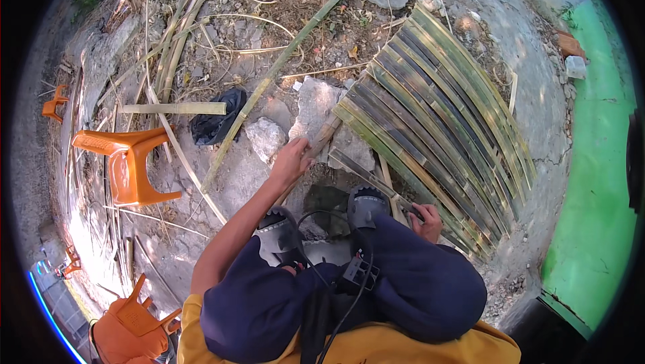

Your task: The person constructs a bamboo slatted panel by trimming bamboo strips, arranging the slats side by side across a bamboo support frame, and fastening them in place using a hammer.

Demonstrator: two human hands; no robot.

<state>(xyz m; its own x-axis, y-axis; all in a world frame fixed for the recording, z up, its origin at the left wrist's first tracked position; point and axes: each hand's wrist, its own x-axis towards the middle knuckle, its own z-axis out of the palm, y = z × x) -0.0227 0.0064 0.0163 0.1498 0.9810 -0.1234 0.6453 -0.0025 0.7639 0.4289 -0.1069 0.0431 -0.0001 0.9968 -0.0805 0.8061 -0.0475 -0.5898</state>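
Note:
My left hand (290, 162) reaches forward with its fingers curled round a brownish wooden pole (325, 134) that slants over the stones in front of my feet. Lower right, my right hand (428, 223) is closed on the near end of a long, narrow dark strip (363, 172). Whether that strip is a bamboo slat or a blade I cannot tell. It points up and left toward the pole. Just beyond it lies a wide fan of split bamboo slats (430, 122), green and dark brown, laid side by side.
Pale rocks (266, 138) sit near my left hand. A long green bamboo pole (275, 71) lies diagonally beyond, beside a black bag (218, 118). Orange plastic chairs (127, 166) are at left, one tipped over. A green surface (591, 182) runs along the right.

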